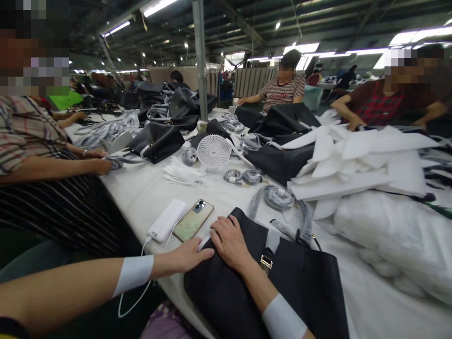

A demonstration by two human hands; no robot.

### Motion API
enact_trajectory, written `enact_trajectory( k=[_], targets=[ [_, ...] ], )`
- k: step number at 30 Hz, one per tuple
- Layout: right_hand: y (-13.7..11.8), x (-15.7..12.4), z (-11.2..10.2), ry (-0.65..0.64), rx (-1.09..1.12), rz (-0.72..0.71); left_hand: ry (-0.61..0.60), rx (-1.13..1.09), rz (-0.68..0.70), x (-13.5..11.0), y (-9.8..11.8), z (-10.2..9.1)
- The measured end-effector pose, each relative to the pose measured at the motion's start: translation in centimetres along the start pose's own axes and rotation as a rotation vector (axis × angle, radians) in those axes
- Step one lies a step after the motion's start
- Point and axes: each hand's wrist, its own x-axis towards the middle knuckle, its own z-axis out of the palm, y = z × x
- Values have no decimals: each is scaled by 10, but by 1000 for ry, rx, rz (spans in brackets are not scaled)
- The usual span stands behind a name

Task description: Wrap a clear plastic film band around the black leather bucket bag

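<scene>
A black handbag (300, 282) lies before me at the table's edge, with a gold-coloured buckle (266, 264) on its strap. My left hand (185, 256) is at the bag's left edge, thumb over the near side and the other fingers partly hidden behind it, closed on that edge. On the bag's upper left part rests my right hand (229, 240), palm down, fingers stretched out and slightly bent. A narrow white strip (205, 242) shows between the hands. Grey wrapped handles (303, 216) stand up behind the bag.
Left of the bag lie a phone (194, 219) and a white power bank (167, 220) with a cable. Beyond are a white fan (213, 152) and coiled straps (278, 197). White padding pieces (356, 160) and a plastic bag (395, 235) are heaped right. Several co-workers surround the table.
</scene>
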Motion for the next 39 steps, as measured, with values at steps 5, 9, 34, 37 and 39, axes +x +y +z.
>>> enact_trajectory(
  k=[5, 9, 34, 37, 39],
  targets=[
    [-1, 1, -1, -70, 1, 35, 107, 296, 71, -3, 0, -1],
    [1, 0, 0, -103, 0, 58, 188, 598, 152, -15, 16, -1],
    [-62, -213, -91, 199, -406, 645, 359, 974, 936, -29, 28, 91],
    [-59, -230, -93, 550, -160, 670, 171, 943, 1086, -40, 61, 127],
    [-56, -243, -103, 973, 99, 920, 35, 917, 1111, -42, 74, 152]
  ],
)
